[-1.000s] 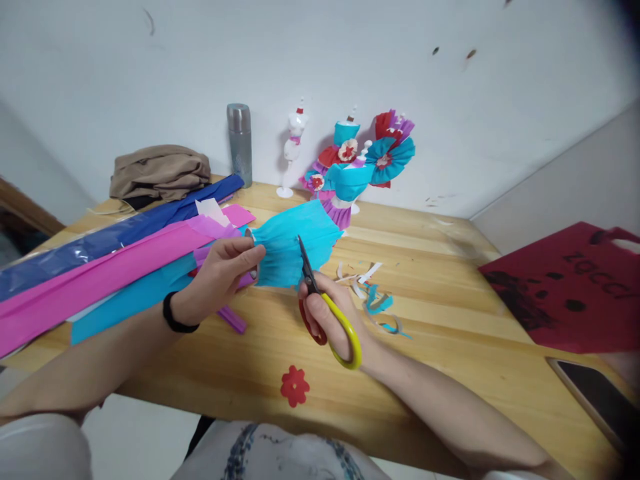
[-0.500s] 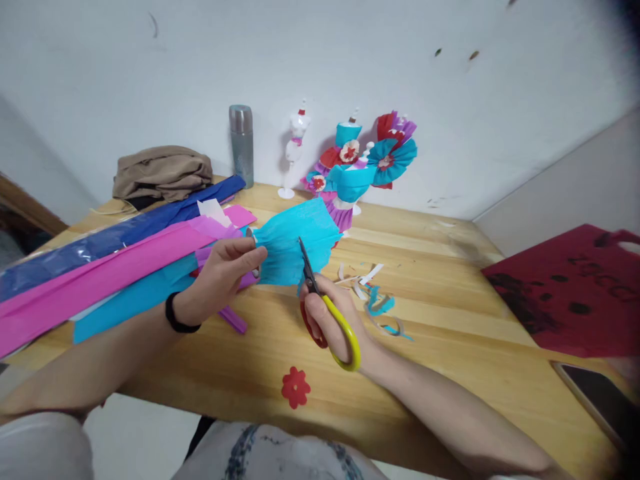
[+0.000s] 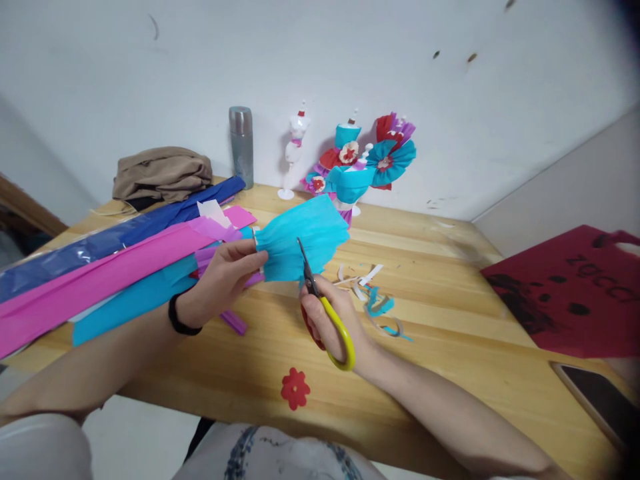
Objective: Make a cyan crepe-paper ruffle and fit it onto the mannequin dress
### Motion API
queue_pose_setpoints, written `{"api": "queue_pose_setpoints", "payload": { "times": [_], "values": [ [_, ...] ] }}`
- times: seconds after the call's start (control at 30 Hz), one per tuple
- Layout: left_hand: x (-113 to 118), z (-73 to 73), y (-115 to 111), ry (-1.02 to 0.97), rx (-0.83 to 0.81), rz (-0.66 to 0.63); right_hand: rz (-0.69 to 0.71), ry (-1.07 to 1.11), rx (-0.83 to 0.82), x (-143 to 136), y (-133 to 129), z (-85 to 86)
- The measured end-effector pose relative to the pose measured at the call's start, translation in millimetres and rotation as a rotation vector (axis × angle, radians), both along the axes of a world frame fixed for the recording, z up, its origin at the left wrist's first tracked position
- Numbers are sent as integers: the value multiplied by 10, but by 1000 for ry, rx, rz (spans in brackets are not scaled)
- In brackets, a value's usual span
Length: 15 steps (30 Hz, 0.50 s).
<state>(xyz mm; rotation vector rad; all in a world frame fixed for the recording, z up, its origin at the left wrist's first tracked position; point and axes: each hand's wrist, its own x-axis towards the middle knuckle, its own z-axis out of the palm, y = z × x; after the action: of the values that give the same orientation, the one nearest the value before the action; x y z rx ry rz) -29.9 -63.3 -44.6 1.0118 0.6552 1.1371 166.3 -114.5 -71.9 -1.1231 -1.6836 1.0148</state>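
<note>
A pleated piece of turquoise crepe paper [image 3: 300,233] is pinched at its gathered end by my left hand [image 3: 231,270], and it fans out to the right above the table. My right hand [image 3: 335,313] grips scissors [image 3: 313,283] with one yellow and one red handle loop. The dark blades point up and lie in front of the paper; whether they cut into it I cannot tell. Below my hands, a red paper flower [image 3: 295,389] lies flat near the table's front edge. Curled paper scraps [image 3: 380,303] lie right of the scissors.
Along the wall stand a bare white dress form [image 3: 294,153], several forms in crepe-paper dresses [image 3: 353,180] and a grey flask [image 3: 242,147]. Rolls of crepe paper [image 3: 125,267] and a brown cloth [image 3: 163,172] lie left. At right are a red bag [image 3: 570,287] and a phone [image 3: 595,400].
The turquoise paper has turned slightly and its free edge has shifted right. My right hand and the scissors have moved a little left.
</note>
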Motion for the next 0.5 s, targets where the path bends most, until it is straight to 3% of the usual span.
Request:
{"api": "queue_pose_setpoints", "payload": {
  "times": [0.27, 0.5],
  "values": [
    [23, 35, -16, -54, -59, -77, 36, -53, 33, 29, 1, -32],
    [-58, -77, 102, -198, -254, -194, 78, -89, 53, 17, -41, 18]
  ]
}}
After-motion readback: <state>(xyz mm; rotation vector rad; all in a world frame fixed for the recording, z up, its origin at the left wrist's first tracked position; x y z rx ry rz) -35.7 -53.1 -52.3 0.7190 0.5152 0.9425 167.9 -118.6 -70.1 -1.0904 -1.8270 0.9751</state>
